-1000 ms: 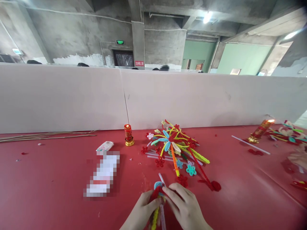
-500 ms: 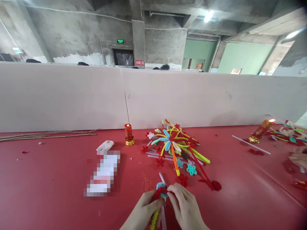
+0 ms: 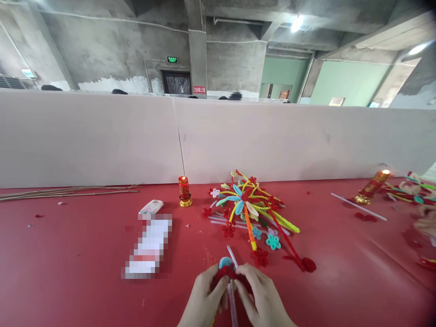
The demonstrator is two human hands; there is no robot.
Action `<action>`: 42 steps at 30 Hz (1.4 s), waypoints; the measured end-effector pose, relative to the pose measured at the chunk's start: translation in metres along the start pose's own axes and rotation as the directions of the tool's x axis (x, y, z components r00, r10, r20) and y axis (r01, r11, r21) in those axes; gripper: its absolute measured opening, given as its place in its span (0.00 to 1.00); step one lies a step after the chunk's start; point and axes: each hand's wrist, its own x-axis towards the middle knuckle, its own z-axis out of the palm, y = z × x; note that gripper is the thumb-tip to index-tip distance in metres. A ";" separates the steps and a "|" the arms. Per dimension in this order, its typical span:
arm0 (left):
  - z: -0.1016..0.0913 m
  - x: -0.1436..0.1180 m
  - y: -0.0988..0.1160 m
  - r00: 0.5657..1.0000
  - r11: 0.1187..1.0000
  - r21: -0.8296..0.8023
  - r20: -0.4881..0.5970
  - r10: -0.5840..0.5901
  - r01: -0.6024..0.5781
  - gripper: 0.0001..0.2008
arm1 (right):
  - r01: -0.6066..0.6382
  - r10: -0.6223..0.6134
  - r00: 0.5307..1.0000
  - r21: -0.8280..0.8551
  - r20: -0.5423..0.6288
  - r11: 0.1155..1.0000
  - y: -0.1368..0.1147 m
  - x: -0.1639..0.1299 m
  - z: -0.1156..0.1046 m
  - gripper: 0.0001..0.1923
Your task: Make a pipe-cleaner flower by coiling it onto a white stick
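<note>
My left hand (image 3: 204,300) and my right hand (image 3: 261,299) meet at the bottom middle of the head view. Both pinch a small pipe-cleaner flower (image 3: 226,268), red with a blue loop on top, set on a thin clear stick (image 3: 232,302) that runs down between my fingers. Just beyond my hands lies a pile of pipe-cleaner flowers (image 3: 250,206) in red, yellow, blue and orange on the red table (image 3: 75,254).
A small lit red candle on a gold base (image 3: 184,191) stands near the white partition wall (image 3: 102,136). A white packet (image 3: 150,207) and thin sticks (image 3: 68,193) lie at left. Another person's hand (image 3: 425,225), a second candle (image 3: 373,186) and more flowers are at right.
My hands have drawn a little closer together around the red flower, and the yellow stem below them no longer shows. The view has shifted slightly.
</note>
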 end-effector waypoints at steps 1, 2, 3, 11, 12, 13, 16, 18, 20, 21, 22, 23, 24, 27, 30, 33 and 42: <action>0.000 -0.001 0.000 1.000 0.999 0.034 -0.015 0.026 -0.025 0.14 | -0.027 0.027 1.000 0.026 0.004 0.999 0.000 0.000 0.000 0.06; 0.000 -0.002 0.000 0.998 0.997 0.065 -0.026 0.050 -0.048 0.14 | -0.057 0.056 0.998 0.052 0.010 0.997 -0.001 -0.001 0.000 0.05; 0.000 -0.003 0.000 0.997 0.993 0.093 -0.029 0.071 -0.068 0.13 | -0.085 0.083 0.996 0.079 0.020 0.993 -0.001 -0.001 0.001 0.05; 0.001 -0.005 0.002 0.998 0.995 0.077 -0.011 0.063 -0.062 0.11 | -0.172 0.159 0.984 0.172 0.085 0.970 -0.002 0.001 -0.003 0.05; 0.002 -0.004 0.000 0.999 0.997 0.056 -0.008 0.049 -0.048 0.11 | -0.149 0.139 0.987 0.155 0.077 0.977 -0.002 0.002 -0.003 0.06; 0.003 -0.003 -0.001 1.000 0.999 0.033 -0.004 0.030 -0.030 0.10 | -0.111 0.104 0.993 0.127 0.061 0.986 -0.002 0.003 -0.004 0.07; 0.004 -0.001 -0.004 0.999 0.999 -0.032 0.019 -0.030 0.031 0.09 | 0.055 -0.055 0.998 0.001 -0.005 0.998 -0.002 0.005 -0.006 0.10; 0.004 0.000 -0.004 0.997 0.995 -0.070 0.044 -0.066 0.069 0.10 | 0.145 -0.148 0.988 -0.082 -0.033 0.986 -0.001 0.005 -0.006 0.11; 0.002 0.001 -0.004 0.992 0.986 -0.126 0.076 -0.104 0.113 0.11 | 0.195 -0.204 0.978 -0.148 -0.049 0.970 0.000 0.006 -0.005 0.11; 0.002 0.001 -0.004 0.988 0.977 -0.161 0.090 -0.125 0.139 0.11 | 0.206 -0.218 0.974 -0.175 -0.056 0.963 0.000 0.005 -0.004 0.11; 0.001 0.001 -0.004 0.984 0.966 -0.199 0.102 -0.148 0.166 0.11 | 0.207 -0.224 0.972 -0.199 -0.066 0.958 0.000 0.005 -0.003 0.10; 0.001 0.001 -0.005 0.979 0.953 -0.237 0.110 -0.169 0.191 0.12 | 0.201 -0.221 0.972 -0.217 -0.076 0.955 0.001 0.004 -0.002 0.10; 0.000 0.001 -0.005 0.975 0.939 -0.269 0.119 -0.187 0.213 0.12 | 0.190 -0.214 0.973 -0.229 -0.087 0.955 0.001 0.004 -0.001 0.09; 0.000 0.000 -0.006 0.963 0.913 -0.314 0.156 -0.219 0.259 0.13 | 0.153 -0.187 0.974 -0.241 -0.127 0.958 0.002 0.002 0.000 0.08; 0.001 0.000 -0.003 0.961 0.923 -0.293 0.188 -0.201 0.251 0.13 | 0.146 -0.174 0.978 -0.216 -0.116 0.965 0.002 0.002 -0.001 0.09; 0.001 0.000 0.000 0.983 0.976 -0.172 0.152 -0.104 0.130 0.10 | 0.188 -0.204 0.976 -0.180 -0.073 0.965 0.003 0.002 -0.003 0.13; -0.004 -0.003 0.008 0.991 0.997 0.071 0.129 -0.031 0.022 0.05 | 0.219 -0.221 0.975 -0.077 -0.019 0.973 0.001 0.004 -0.006 0.14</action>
